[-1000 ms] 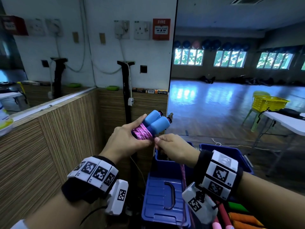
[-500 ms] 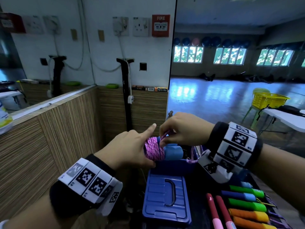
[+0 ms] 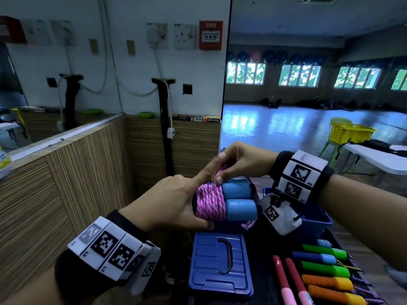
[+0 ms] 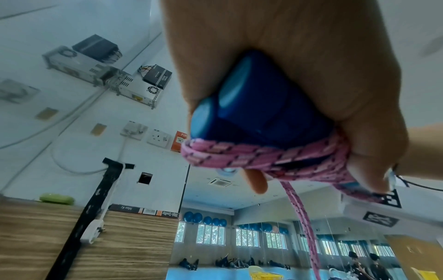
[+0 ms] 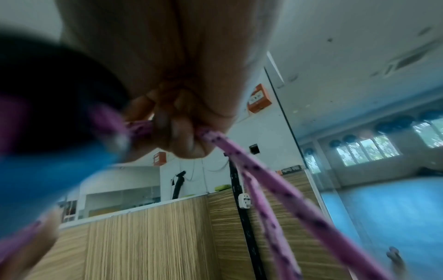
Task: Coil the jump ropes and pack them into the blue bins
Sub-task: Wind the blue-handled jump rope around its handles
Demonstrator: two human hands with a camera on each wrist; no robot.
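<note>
The left hand (image 3: pixel 169 205) makes the steady grip: thumb under and fingers curled behind a bundle of pink rope (image 3: pixel 210 202) wound tight round two blue handles (image 3: pixel 239 200), with the forefinger laid out straight over the top of the turns. Just right of that finger, touching it, the right hand (image 3: pixel 240 160) pinches the loose rope between thumb and fingertips (image 5: pixel 178 132) directly above the wraps; from this pinch two strands hang down and away. The step in hand looks like the last of the coiling, with the free end being tucked or locked under a turn. The next move probably calls for drawing that end snug while the left grip keeps the turns from slipping, then lowering the bundle into the bin (image 3: pixel 317 219) open below and right of the grips; a ribbed blue lid (image 3: pixel 207 267) with a dark handle lies directly beneath them. The rope is braided, soft, flecked with dark stitches; the handles are smooth matt cylinders with flat ends. Lower right, more ropes (image 3: pixel 323 269) with foam-like coloured handles wait on the counter (image 3: pixel 266 280).
</note>
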